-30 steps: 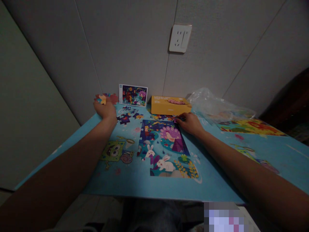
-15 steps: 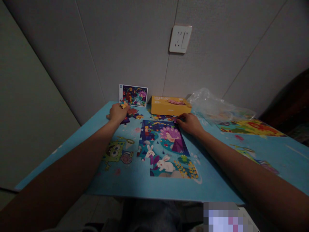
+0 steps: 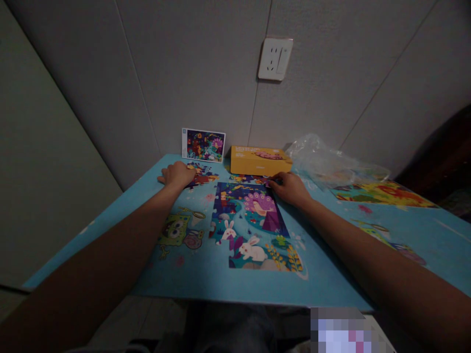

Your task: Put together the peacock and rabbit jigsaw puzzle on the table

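My left hand is low over a cluster of joined and loose jigsaw pieces at the back left. Its fingertips are pressed together around a small yellowish puzzle piece, largely covered by the fingers. Beside the top right corner of the part-built jigsaw, my right hand pinches a dark puzzle piece, mostly hidden. Peacock and rabbit pictures show on that jigsaw, and its left edge is jagged. More loose pieces lie between it and the yellow box.
A picture card leans on the wall at the back left. A clear plastic bag and a colourful picture sheet lie at the right. The blue table has printed cartoon figures. A socket is on the wall.
My left hand has come down with the yellow piece from in front of the picture card onto the cluster of pieces. My right hand has stayed in place.
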The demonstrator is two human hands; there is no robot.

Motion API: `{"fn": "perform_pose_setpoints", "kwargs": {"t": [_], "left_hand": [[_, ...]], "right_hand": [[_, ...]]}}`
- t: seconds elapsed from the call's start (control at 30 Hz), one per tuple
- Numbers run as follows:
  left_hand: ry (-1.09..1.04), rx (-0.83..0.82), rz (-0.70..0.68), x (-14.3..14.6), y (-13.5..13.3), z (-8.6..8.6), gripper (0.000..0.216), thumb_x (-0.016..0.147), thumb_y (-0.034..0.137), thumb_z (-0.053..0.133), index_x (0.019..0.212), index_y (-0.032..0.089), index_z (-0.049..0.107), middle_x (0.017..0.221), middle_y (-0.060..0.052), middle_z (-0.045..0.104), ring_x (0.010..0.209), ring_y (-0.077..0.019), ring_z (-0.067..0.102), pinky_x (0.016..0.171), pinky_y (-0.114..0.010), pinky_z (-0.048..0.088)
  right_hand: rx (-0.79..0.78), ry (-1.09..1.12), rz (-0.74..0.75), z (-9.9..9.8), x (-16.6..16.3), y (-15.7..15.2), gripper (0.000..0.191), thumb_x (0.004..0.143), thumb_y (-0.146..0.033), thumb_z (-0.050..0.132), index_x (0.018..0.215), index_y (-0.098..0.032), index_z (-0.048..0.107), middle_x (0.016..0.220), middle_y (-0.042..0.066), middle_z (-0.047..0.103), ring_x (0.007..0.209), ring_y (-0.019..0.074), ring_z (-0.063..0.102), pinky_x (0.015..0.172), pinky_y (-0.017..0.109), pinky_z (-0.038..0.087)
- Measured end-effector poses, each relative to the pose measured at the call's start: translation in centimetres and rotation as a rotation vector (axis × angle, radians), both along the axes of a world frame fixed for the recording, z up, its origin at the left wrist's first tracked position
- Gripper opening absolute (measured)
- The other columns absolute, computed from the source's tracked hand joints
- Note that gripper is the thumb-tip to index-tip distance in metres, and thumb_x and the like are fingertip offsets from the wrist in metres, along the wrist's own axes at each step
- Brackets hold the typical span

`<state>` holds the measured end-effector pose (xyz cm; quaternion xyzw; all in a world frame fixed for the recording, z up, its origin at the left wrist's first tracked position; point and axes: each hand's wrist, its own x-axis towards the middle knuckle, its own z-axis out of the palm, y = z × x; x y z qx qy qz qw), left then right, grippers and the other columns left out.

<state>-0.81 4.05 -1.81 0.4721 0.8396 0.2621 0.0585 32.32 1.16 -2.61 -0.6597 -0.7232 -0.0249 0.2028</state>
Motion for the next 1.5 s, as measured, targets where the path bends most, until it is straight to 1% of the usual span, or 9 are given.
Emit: {"fn": "perform_pose_setpoints", "kwargs": {"t": [0.17,0.27,0.37,0.67,0.8,0.93,1.07,1.33,1.5], "left_hand": [[0.006,0.081,0.014,0.1,-0.4,0.3,0.050,0.070,0.043,0.066,0.116,0.024,0.062,0.131,-0.018,0.057,0.129,-0.0426,0.041,0.101,-0.060,0.032],[-0.043,0.186,-0.011,0.2,-0.6,0.7,0.035,0.074,0.023,0.058,0.108,0.029,0.066,0.118,-0.010,0.066,0.124,-0.0368,0.048,0.100,-0.056,0.034],[-0.057,0.237,-0.061,0.6,-0.9,1.1,0.032,0.075,0.015,0.054,0.098,0.030,0.069,0.106,-0.007,0.069,0.118,-0.0346,0.052,0.098,-0.054,0.036],[0.059,0.299,-0.296,1.5,-1.4,0.8,0.034,0.073,0.014,0.055,0.098,0.027,0.073,0.095,-0.005,0.070,0.106,-0.0310,0.058,0.090,-0.043,0.042],[0.112,0.311,-0.526,2.3,-1.6,1.0,0.023,0.080,0.020,0.056,0.094,0.021,0.074,0.100,-0.005,0.072,0.099,-0.0243,0.061,0.093,-0.035,0.043],[0.200,0.304,-0.808,3.2,-2.1,0.8,0.023,0.082,0.029,0.059,0.095,0.018,0.075,0.103,-0.008,0.072,0.104,-0.0257,0.059,0.101,-0.037,0.037],[0.241,0.204,-0.954,3.5,-2.2,-0.1,0.029,0.084,0.037,0.059,0.103,0.020,0.074,0.111,-0.008,0.070,0.114,-0.0273,0.054,0.105,-0.040,0.032],[0.277,0.126,-1.052,3.4,-1.5,-1.2,0.032,0.085,0.042,0.057,0.105,0.024,0.073,0.114,-0.008,0.070,0.113,-0.0275,0.053,0.104,-0.042,0.030],[0.232,0.141,-1.043,3.7,-2.1,-0.5,0.031,0.084,0.039,0.059,0.105,0.022,0.073,0.112,-0.008,0.070,0.113,-0.0276,0.053,0.105,-0.041,0.032]], "right_hand": [[0.003,-0.010,0.004,0.1,-0.1,-0.1,0.031,0.088,-0.035,0.056,0.107,-0.015,0.072,0.103,0.017,0.069,0.094,0.0255,0.063,0.082,0.033,0.045],[0.008,-0.014,0.001,0.3,-0.2,-0.2,0.030,0.088,-0.033,0.057,0.107,-0.015,0.073,0.103,0.016,0.069,0.094,0.0251,0.063,0.082,0.032,0.045],[0.015,-0.021,0.007,0.5,-0.3,-0.3,0.030,0.088,-0.031,0.056,0.106,-0.014,0.073,0.102,0.016,0.069,0.093,0.0244,0.064,0.082,0.031,0.045],[-0.009,0.000,0.013,0.3,-0.4,-0.3,0.037,0.087,-0.043,0.057,0.106,-0.014,0.072,0.105,0.018,0.070,0.095,0.0276,0.064,0.081,0.034,0.046],[-0.012,0.021,0.003,0.5,-0.5,-0.5,0.038,0.084,-0.042,0.059,0.107,-0.015,0.072,0.106,0.017,0.070,0.095,0.0283,0.065,0.081,0.035,0.047],[-0.007,0.031,0.008,0.6,-0.6,-0.6,0.035,0.084,-0.038,0.059,0.109,-0.017,0.073,0.108,0.016,0.070,0.098,0.0280,0.065,0.084,0.034,0.046],[-0.012,0.017,0.002,0.5,-0.4,-0.6,0.034,0.085,-0.031,0.057,0.113,-0.019,0.072,0.110,0.015,0.069,0.100,0.0269,0.064,0.088,0.033,0.046],[0.049,0.009,-0.009,0.7,-0.1,-0.6,0.038,0.078,-0.020,0.060,0.114,-0.015,0.070,0.112,0.017,0.067,0.102,0.0281,0.062,0.088,0.034,0.046],[0.101,0.233,0.013,1.3,0.0,-0.5,0.028,0.076,-0.020,0.062,0.103,-0.014,0.071,0.102,0.013,0.071,0.091,0.0237,0.065,0.081,0.033,0.048]]}}
